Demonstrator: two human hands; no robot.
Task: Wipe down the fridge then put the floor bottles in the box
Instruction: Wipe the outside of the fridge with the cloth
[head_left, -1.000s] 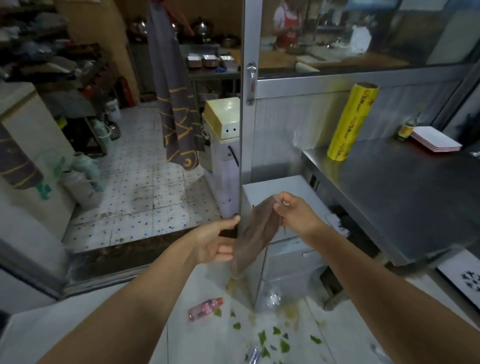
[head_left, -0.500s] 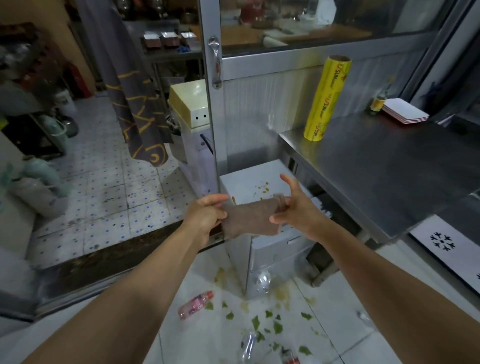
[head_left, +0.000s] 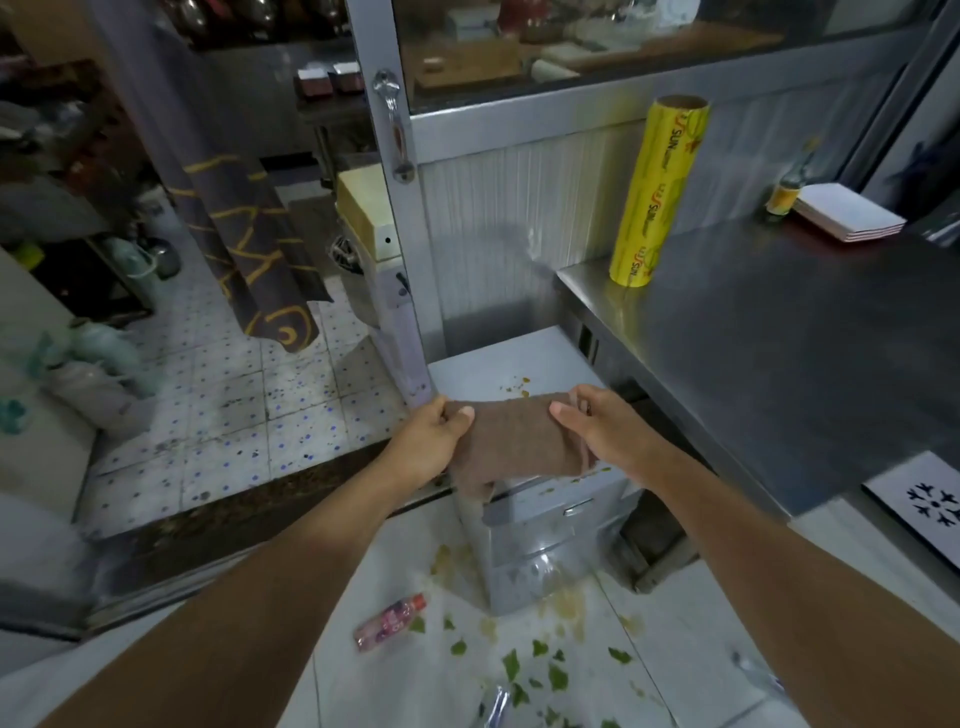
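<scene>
A small grey fridge stands on the floor under the steel counter's left end, with brownish crumbs and stains on its top. I hold a brown cloth stretched flat just above the fridge top's front edge. My left hand grips the cloth's left end and my right hand grips its right end. A pink-labelled bottle lies on the white floor in front of the fridge. A clear bottle lies at the bottom edge, partly cut off. No box is in view.
Green leaf scraps and yellowish spills litter the floor by the fridge. A steel counter at right carries a yellow cling-film roll, a small bottle and stacked white plates. A metal door frame stands left of the fridge.
The cloth hung loose from my right hand; now both hands hold it spread flat over the fridge top. My view has moved closer and lower.
</scene>
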